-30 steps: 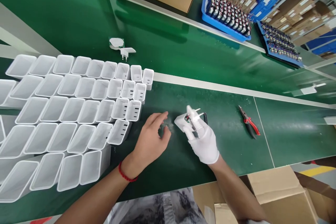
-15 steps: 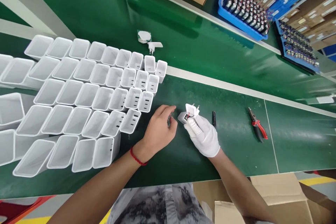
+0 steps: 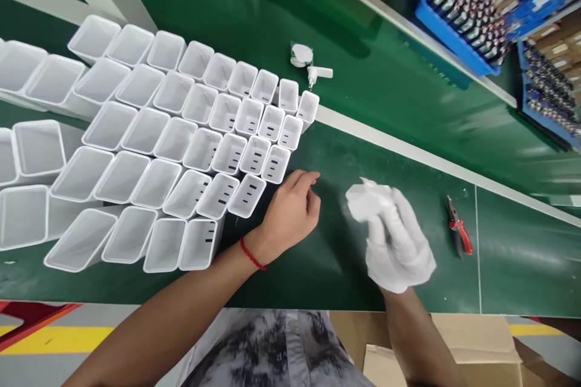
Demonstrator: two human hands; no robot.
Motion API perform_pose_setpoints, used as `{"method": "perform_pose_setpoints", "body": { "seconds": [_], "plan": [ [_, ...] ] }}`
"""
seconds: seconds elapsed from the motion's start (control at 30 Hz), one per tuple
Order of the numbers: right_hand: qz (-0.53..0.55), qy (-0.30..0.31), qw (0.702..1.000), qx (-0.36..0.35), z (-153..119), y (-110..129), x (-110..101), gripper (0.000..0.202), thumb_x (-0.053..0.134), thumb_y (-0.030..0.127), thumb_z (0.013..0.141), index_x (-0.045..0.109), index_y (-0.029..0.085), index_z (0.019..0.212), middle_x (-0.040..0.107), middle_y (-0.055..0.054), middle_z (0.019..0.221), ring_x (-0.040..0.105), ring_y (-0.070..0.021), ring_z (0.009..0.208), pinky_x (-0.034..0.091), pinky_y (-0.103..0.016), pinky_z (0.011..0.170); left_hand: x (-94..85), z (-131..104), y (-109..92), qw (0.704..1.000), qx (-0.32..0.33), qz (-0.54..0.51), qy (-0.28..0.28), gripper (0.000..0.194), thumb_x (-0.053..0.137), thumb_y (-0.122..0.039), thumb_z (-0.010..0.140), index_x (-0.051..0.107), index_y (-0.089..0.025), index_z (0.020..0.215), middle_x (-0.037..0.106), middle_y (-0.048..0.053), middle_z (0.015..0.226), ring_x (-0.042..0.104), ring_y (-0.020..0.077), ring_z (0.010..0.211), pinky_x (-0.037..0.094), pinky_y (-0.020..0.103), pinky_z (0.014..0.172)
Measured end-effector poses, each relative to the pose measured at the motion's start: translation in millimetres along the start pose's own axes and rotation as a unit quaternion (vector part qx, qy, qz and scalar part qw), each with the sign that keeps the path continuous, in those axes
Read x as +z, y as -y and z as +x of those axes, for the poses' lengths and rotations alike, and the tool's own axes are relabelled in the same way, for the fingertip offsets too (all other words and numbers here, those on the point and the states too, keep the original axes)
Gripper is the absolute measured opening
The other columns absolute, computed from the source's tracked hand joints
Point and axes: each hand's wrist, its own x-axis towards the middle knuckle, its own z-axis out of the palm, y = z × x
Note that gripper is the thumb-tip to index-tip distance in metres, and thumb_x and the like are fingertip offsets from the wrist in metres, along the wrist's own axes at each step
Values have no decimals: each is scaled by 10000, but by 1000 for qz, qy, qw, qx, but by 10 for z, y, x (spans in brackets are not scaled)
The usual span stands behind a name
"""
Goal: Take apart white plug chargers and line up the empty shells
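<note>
My right hand (image 3: pixel 399 248), in a white glove, is closed around a white plastic charger (image 3: pixel 367 201), raised over the green bench. The charger is smeared by motion; its plug pins and wires cannot be made out. My left hand (image 3: pixel 294 210) is bare, with a red cord bracelet (image 3: pixel 252 254) at the wrist. Its fingers are curled in with the thumb close below them, and anything inside is hidden. Just left of it stand rows of open white plastic housings (image 3: pixel 247 195), several with dark slots in them.
Red-and-black pliers (image 3: pixel 459 230) lie on the bench (image 3: pixel 336 278) at right. A white plug piece (image 3: pixel 320 72) and a round white part (image 3: pixel 301 54) sit behind the housings. Blue trays (image 3: pixel 454 30) of wired components stand on the back shelf; cardboard (image 3: pixel 472 338) is below the front edge.
My right hand has drawn right, away from my left hand, and turned the charger so its wires and pins no longer show. My left hand's fingers have curled in more. The view has shifted.
</note>
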Motion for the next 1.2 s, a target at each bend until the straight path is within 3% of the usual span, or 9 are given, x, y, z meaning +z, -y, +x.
{"method": "perform_pose_setpoints", "body": {
  "seconds": [0.17,0.23,0.33,0.43,0.5,0.83,1.0,1.13,1.2],
  "plan": [
    [38,46,997,38,21,23,85,371,567,350,912,652,280,1266,584,-54,1387,634,-302,1178,549,-404,978,13,-1,16,999,9,27,17,360,436,-35,830,593,-101,1147,645,108,1043,654,189,895,564,336,823],
    [82,-6,991,105,73,98,60,309,661,366,853,725,271,1140,659,-47,1290,671,-293,1106,544,-409,976,18,-2,14,1000,10,21,11,348,432,-41,833,608,-96,1128,650,110,1022,653,194,896,564,346,825],
    [292,-99,925,222,157,251,-37,327,735,368,804,732,258,1112,698,-45,1220,658,-286,1127,518,-452,1009,19,-14,-14,999,23,-32,15,328,470,-104,865,601,-118,1165,661,95,1014,649,193,911,564,350,839],
    [504,-39,809,298,223,371,-107,360,719,372,826,708,244,1163,654,-63,1295,629,-273,1179,522,-461,1010,19,-46,-69,987,72,-122,71,449,560,-223,893,500,-165,1334,656,81,1086,642,184,968,556,341,896],
    [558,5,758,337,252,407,-118,332,715,379,830,721,239,1130,672,-66,1265,660,-256,1124,556,-429,971,23,-72,-102,977,93,-159,106,546,604,-278,894,432,-193,1405,649,75,1134,637,181,1017,542,332,942],
    [601,55,700,382,273,430,-65,341,660,373,877,690,232,1186,707,-40,1196,691,-196,1037,573,-342,949,42,-98,-97,977,98,-156,103,566,638,-310,894,431,-213,1412,647,68,1172,639,186,1047,535,329,959],
    [578,69,738,341,256,369,-102,322,671,395,868,691,258,1159,675,-41,1260,675,-205,1071,550,-373,965,39,-93,-82,983,115,-109,92,550,620,-318,901,441,-180,1403,645,95,1187,616,213,1091,528,369,972],
    [373,22,909,187,386,135,-177,300,719,362,821,675,259,1099,699,-66,1183,677,-244,1042,556,-434,918,57,-102,-47,988,111,-55,88,485,581,-332,921,480,-182,1371,652,112,1169,618,246,1104,545,422,954],
    [243,1,965,94,528,-23,-215,271,698,340,831,673,263,1089,684,-82,1190,676,-247,1017,559,-427,902,62,-101,-35,990,108,-43,85,425,562,-299,928,513,-192,1336,660,105,1148,635,236,1084,559,411,936]
  ]
}}
